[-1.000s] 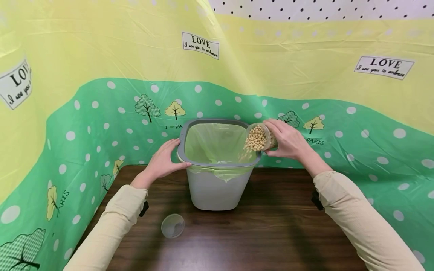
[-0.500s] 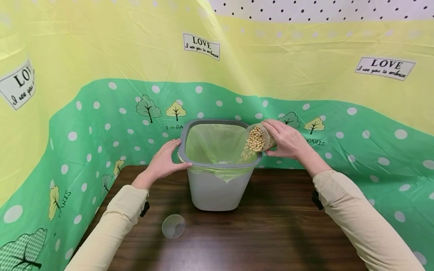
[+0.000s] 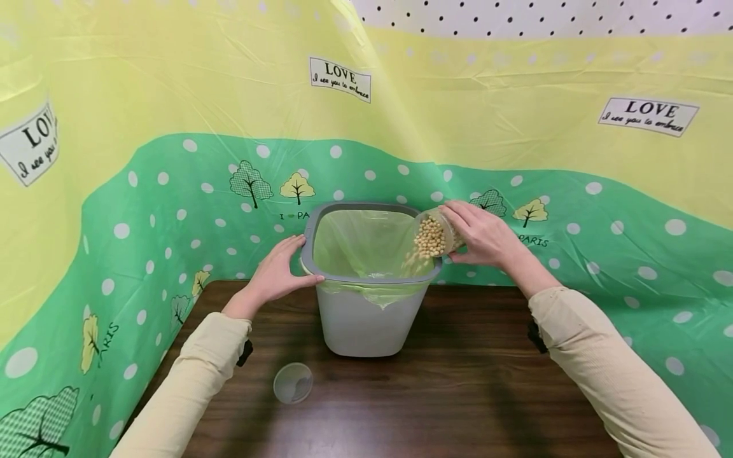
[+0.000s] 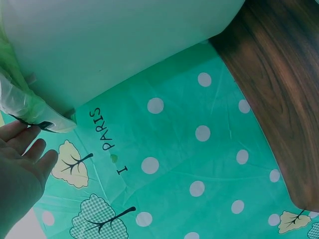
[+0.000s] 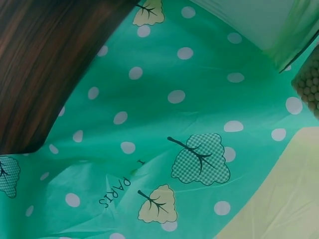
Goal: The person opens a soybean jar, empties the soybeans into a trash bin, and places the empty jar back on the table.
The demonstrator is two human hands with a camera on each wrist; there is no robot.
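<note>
A grey-white trash bin with a dark grey rim and a pale green liner stands on the table. My left hand is spread against its left corner, fingertips on the side of the rim and thumb along the front. In the left wrist view, the left fingers lie at the rim beside the liner. My right hand grips a clear plastic jar, tipped with its mouth over the bin's right side. Round beige beans, like soybeans, spill from it into the liner. The right wrist view shows part of the bean-filled jar.
A clear round lid lies on the dark wooden table, in front of the bin and to its left. A green and yellow printed curtain surrounds the table at the back and sides.
Beans keep pouring from the tipped jar into the bin, and the heap in its mouth has shrunk a little. The left hand and the bin hold still.
</note>
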